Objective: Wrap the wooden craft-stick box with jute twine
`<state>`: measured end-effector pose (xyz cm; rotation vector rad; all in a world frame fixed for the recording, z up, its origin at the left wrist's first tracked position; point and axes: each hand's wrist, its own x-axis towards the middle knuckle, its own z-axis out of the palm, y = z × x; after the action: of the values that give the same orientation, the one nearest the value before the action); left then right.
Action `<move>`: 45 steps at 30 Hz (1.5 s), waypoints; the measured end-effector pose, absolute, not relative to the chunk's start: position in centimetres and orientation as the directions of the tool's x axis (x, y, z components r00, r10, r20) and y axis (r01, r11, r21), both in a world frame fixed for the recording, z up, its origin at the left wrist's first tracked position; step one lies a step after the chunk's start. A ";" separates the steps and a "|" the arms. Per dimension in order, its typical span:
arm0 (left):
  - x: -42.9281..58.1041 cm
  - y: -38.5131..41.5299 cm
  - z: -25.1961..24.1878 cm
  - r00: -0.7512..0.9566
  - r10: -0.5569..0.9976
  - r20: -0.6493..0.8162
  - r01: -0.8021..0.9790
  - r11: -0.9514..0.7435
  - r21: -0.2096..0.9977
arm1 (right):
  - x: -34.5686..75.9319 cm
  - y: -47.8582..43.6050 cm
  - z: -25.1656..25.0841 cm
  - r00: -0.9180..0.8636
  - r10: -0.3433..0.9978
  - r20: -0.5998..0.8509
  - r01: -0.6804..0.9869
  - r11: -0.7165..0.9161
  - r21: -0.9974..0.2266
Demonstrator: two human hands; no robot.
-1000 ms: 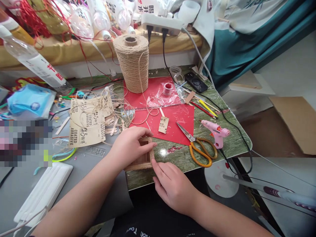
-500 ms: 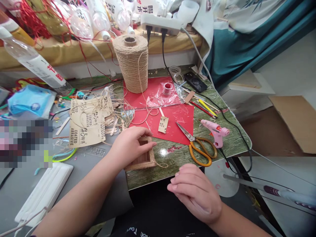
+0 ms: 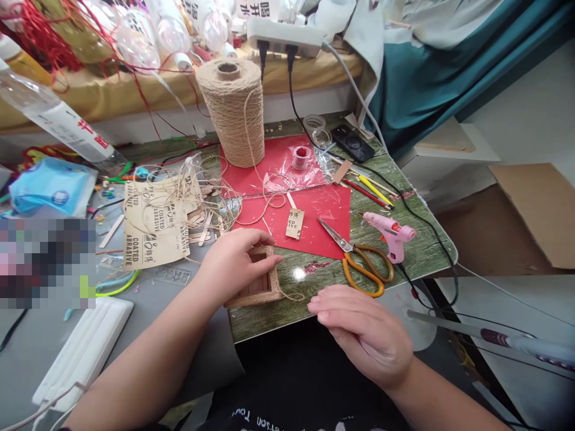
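My left hand (image 3: 231,263) lies over a small square wooden frame wrapped in twine (image 3: 264,288) and presses it onto the green table, thumb on the frame's far side. A short tail of twine (image 3: 296,296) trails off the frame's near right corner. My right hand (image 3: 362,332) hovers over the table's front edge to the right of the frame, fingers stretched out side by side, nothing in it. Its fingertips are a little right of the twine tail and do not touch it.
A big twine spool (image 3: 233,114) stands at the back, on a red sheet (image 3: 330,209). Orange-handled scissors (image 3: 362,266) and a pink glue gun (image 3: 390,230) lie to the right. Sandpaper sheets (image 3: 153,230) and loose twine lie at the left. Pencils (image 3: 375,191), a phone (image 3: 353,143).
My right hand has let go of the frame's near right corner and drawn back to the right, then lifted to the table edge. The left hand stays on the frame.
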<state>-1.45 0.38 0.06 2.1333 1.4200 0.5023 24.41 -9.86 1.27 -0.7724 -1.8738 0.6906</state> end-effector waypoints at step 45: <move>-2.4 0.5 1.0 0.020 0.994 0.104 0.555 -0.098 0.826 | 23.4 -9.4 -1.6 -0.115 0.969 0.217 0.127 0.231 -0.965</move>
<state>-2.42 0.46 0.95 1.7135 1.5875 0.9588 23.44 -9.37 -1.56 -1.0880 -1.4839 1.0407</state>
